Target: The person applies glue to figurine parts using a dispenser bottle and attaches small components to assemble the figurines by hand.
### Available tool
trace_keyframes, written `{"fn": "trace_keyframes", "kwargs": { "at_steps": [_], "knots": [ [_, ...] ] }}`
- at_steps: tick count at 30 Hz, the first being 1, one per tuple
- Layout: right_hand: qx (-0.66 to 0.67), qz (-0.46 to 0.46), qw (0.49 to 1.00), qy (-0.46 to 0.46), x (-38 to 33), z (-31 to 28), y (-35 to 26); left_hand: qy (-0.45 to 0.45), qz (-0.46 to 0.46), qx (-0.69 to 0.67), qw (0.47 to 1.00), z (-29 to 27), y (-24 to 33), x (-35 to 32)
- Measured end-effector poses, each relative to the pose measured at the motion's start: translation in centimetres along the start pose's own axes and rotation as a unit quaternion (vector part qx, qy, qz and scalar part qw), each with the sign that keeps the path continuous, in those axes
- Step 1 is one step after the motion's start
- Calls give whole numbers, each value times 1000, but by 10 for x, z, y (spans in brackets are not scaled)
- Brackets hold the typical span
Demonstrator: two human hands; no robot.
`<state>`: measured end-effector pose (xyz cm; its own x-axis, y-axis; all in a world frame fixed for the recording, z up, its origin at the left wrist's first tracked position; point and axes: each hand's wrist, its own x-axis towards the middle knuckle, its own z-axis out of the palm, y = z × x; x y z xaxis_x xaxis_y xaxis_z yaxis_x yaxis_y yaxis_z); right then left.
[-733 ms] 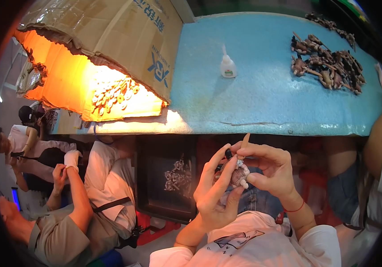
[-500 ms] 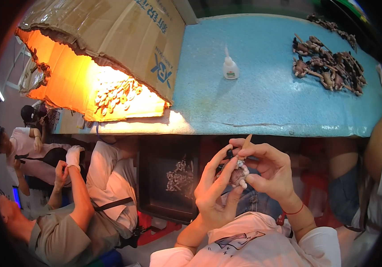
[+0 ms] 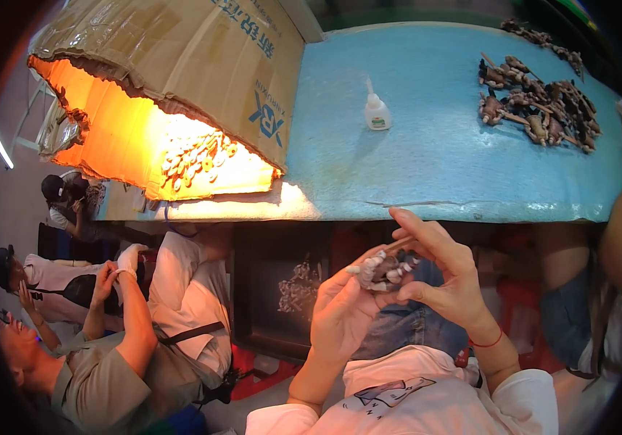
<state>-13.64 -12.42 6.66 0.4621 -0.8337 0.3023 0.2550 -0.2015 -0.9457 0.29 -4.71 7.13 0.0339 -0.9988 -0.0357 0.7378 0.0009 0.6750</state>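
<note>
Craft workshop: glue bottle [image 3: 377,114], figurine pile [image 3: 538,109]

Both hands, left hand [image 3: 343,319] and right hand [image 3: 445,279], pinch a small grey-brown figurine [image 3: 385,269] on a stick below the blue table [image 3: 434,159]. A glue bottle [image 3: 376,112] stands there, well apart from a pile of figurines [image 3: 543,109].

figurine [image 3: 387,268]: lower part hidden inside the grip, detail too small to tell | stick [image 3: 398,244]: only a short end shows above the grip, under right hand [image 3: 445,272] fingers | left hand [image 3: 343,315]: palm faces away | pile [image 3: 539,101] far beyond the grip: pieces too small to tell apart
</note>
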Motion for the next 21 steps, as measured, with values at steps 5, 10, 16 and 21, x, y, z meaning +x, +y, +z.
{"fn": "trace_keyframes", "kwargs": {
  "at_steps": [5,10,16,21],
  "knots": [
    [-152,-83,984,-37,0,-5,-7,10,-78,-147,986,-4,-4,-4],
    [-251,-138,958,-11,-2,-2,-16,-8,-112,-227,967,-6,-6,-6],
    [-325,-160,932,-17,-4,0,-23,-41,-138,-364,920,0,-10,0],
    [-364,-156,918,-30,-5,1,-26,-73,-178,-325,926,-7,-9,2]
  ]
}}
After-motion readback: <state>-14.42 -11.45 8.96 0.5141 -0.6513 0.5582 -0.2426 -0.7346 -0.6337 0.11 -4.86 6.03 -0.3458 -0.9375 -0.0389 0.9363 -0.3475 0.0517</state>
